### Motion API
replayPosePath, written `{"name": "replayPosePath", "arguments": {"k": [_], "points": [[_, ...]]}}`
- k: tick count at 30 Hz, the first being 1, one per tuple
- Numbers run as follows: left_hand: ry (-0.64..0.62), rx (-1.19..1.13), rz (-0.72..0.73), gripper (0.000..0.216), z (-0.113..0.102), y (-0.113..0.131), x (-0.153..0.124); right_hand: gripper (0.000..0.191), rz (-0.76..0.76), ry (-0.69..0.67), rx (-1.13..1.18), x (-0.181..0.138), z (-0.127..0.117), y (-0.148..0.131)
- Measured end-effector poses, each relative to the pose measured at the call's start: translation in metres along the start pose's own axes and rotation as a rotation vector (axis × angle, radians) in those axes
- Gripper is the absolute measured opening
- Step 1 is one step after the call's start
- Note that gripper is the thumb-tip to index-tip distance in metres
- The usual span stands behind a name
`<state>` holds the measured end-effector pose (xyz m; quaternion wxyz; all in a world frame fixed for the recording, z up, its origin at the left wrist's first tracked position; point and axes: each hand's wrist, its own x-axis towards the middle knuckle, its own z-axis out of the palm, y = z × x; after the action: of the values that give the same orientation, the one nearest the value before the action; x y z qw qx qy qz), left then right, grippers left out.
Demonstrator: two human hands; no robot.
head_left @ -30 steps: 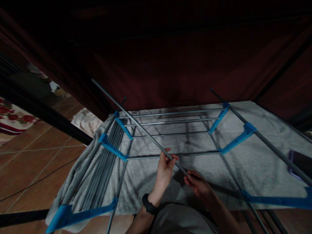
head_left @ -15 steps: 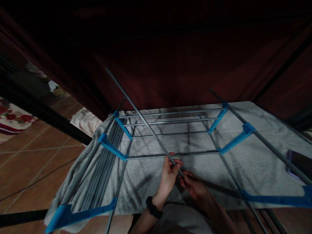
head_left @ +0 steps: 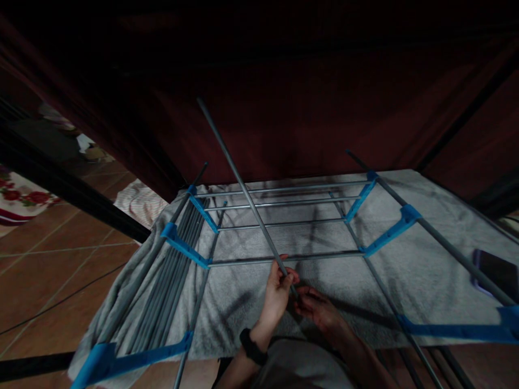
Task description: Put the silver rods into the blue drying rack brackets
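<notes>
My left hand (head_left: 276, 294) and my right hand (head_left: 317, 312) both grip the near end of a long grey metal rod (head_left: 242, 187). The rod slants up and away to the left, its far end high against a dark red cloth. A black band sits on my left wrist. Below the hands lies a grey drying-rack frame (head_left: 284, 222) with blue plastic connectors (head_left: 184, 247), spread over a grey towel (head_left: 405, 270) on the floor.
A bundle of loose grey rods (head_left: 166, 281) lies along the frame's left side. A dark phone (head_left: 494, 271) rests on the towel at right. Brown floor tiles (head_left: 52, 270) lie left, with a black bar (head_left: 68, 189) and floral fabric (head_left: 24, 197).
The rod's far end has swung up and to the right, making it steeper. Both hands have moved closer together at its near end.
</notes>
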<state>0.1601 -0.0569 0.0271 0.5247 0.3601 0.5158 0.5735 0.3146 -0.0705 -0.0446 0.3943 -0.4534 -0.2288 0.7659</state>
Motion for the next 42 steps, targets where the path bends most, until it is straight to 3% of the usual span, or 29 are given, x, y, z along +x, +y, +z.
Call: {"name": "replayPosePath", "arguments": {"k": [5,11,20,25,30,36,42], "points": [[0.061,0.031,0.029,0.047,-0.016,0.005,0.005,0.066,0.002,0.061,-0.057,0.003,-0.011,-0.009],[0.129,0.08,0.076,0.031,-0.047,0.01,0.012,0.068,-0.084,0.177,-0.02,0.009,-0.016,-0.015],[0.288,0.187,0.057,0.042,-0.099,0.013,0.015,0.055,-0.179,0.165,0.026,0.008,-0.024,-0.039],[0.354,0.354,0.062,0.036,-0.118,0.012,0.017,0.046,-0.229,0.164,0.033,0.01,-0.025,-0.059],[0.383,0.456,0.067,0.029,-0.134,0.007,0.018,0.044,-0.305,0.145,0.016,0.013,-0.015,-0.1],[0.357,0.542,0.055,0.036,-0.163,-0.003,0.018,0.053,-0.447,0.172,0.078,0.023,0.013,-0.152],[0.28,0.782,0.118,0.038,-0.188,-0.013,0.021,0.053,-0.52,0.158,0.16,0.035,0.026,-0.167]]}}
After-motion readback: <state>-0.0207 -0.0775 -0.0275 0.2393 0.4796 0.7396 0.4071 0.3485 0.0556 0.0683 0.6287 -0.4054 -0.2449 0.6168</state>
